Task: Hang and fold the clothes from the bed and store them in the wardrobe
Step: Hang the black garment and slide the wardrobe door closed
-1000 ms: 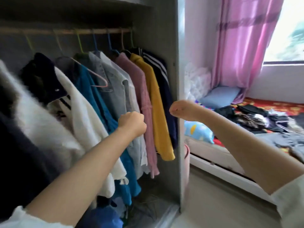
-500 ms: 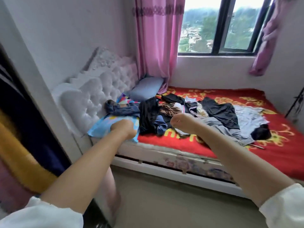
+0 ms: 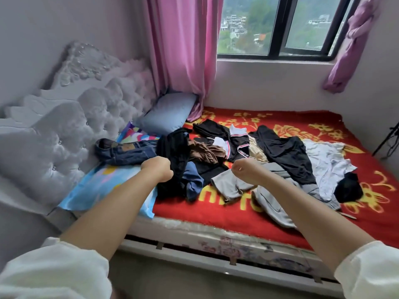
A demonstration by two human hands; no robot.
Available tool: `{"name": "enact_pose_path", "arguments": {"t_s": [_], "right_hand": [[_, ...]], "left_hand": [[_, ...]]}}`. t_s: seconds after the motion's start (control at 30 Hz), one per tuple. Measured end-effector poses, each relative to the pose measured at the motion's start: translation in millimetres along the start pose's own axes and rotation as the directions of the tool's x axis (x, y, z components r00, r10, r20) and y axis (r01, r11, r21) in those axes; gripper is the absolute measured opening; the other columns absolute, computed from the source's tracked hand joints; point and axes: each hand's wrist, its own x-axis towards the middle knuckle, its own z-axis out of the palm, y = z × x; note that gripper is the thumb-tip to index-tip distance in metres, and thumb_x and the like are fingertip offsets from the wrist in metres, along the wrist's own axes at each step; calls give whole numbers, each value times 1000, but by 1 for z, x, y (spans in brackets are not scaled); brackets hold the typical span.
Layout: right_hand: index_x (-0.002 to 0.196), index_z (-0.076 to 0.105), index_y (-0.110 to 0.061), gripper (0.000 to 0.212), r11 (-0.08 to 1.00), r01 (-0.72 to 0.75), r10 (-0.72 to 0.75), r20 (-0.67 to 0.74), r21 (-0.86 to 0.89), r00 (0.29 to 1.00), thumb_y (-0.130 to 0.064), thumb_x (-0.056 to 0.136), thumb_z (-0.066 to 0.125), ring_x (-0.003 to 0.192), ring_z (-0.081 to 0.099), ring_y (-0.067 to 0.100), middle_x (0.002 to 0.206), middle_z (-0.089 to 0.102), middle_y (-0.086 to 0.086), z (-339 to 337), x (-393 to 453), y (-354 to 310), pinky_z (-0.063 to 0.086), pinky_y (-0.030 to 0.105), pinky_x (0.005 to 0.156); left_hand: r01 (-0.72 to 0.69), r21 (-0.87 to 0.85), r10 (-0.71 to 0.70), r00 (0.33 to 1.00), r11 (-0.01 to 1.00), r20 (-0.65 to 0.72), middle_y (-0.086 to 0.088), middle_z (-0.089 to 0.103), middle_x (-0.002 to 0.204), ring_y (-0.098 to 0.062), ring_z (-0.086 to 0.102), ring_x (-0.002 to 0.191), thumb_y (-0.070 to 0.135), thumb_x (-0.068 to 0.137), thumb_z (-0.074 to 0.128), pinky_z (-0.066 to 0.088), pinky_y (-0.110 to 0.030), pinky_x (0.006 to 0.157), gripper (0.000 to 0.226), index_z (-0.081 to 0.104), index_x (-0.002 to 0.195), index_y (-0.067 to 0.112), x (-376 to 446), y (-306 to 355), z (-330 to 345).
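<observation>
Loose clothes lie in a heap on the bed's red flowered blanket (image 3: pixel 218 214): dark jeans (image 3: pixel 122 151), a black garment (image 3: pixel 174 145), a brown one (image 3: pixel 203 153), a blue piece (image 3: pixel 194 180), grey sweatpants (image 3: pixel 267 195), a black top (image 3: pixel 287 152) and a white shirt (image 3: pixel 328 160). My left hand (image 3: pixel 157 169) hovers as a curled fist beside the black garment, holding nothing. Over the grey sweatpants my right hand (image 3: pixel 245 171) is bent down at the wrist, fingers tucked under, empty as far as I can see. The wardrobe is out of view.
A tufted white headboard (image 3: pixel 71 126) stands at the left, with a blue pillow (image 3: pixel 170 112) and a colourful pillow (image 3: pixel 101 186) below it. Pink curtains (image 3: pixel 183 55) flank the window (image 3: pixel 278 24). The bed's white rail (image 3: pixel 194 255) runs just ahead; bare floor lies below it.
My view has swung from the wardrobe's hanging clothes to the bed. Both arms now reach closer over the clothes heap, fists unchanged.
</observation>
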Motion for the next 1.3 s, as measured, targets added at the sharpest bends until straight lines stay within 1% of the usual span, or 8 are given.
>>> {"name": "enact_pose_path", "arguments": {"t_s": [0.2,0.5,0.77,0.93,1.07,1.13,1.2,1.3], "right_hand": [[105,61,5,29,997,-4,13,115,-72,993,-7,92,38,85,54,24,108,63,18,12,122,20,34,28,60],[106,60,9,30,993,-60,25,309,104,951,-7,91,39,106,55,34,112,61,22,69,292,34,42,35,88],[105,59,10,29,967,-192,85,501,167,861,-5,90,39,103,56,34,109,62,24,176,417,31,40,35,85],[77,54,3,21,944,-277,110,620,179,777,4,88,37,82,46,26,78,51,15,262,448,27,31,32,61],[63,43,-17,37,915,-335,153,575,225,803,13,82,36,82,39,20,67,42,-3,313,461,23,30,20,55],[91,60,-10,34,919,-303,141,506,253,851,13,84,37,91,45,22,88,53,0,333,473,21,31,15,63],[120,56,-2,41,935,-221,107,371,279,923,15,85,40,99,49,25,105,54,10,342,487,23,33,19,76],[116,59,5,41,977,11,-61,227,213,972,16,77,50,99,54,45,111,56,29,359,518,29,47,38,82]], "left_hand": [[13,-24,-12,997,1000,76,-10,55,122,-29,54,110,23,92,41,44,-31,82,29,57,112,9,115,-4,7],[71,-69,-48,957,995,286,-10,52,126,-28,52,113,19,91,40,42,-31,83,30,55,116,10,260,-18,58],[127,-144,-41,873,981,486,-10,53,126,-28,51,115,21,91,41,42,-32,88,30,55,116,11,374,-37,137],[200,-237,-7,777,951,630,-9,53,125,-27,51,114,30,93,43,43,-32,87,33,52,118,10,405,-42,221],[318,-344,-28,769,883,639,-9,51,125,-27,50,114,48,92,46,44,-36,86,52,46,125,9,418,-39,283],[345,-364,-62,794,865,605,-8,51,123,-26,50,115,55,88,48,44,-35,83,58,47,124,9,429,-35,308],[337,-394,-62,821,855,568,-8,53,119,-26,50,113,57,86,49,44,-35,81,58,49,119,9,437,-27,323],[333,-448,-49,843,830,536,-10,53,110,-28,51,107,43,93,46,41,-34,72,41,53,110,6,445,-23,340]]}}
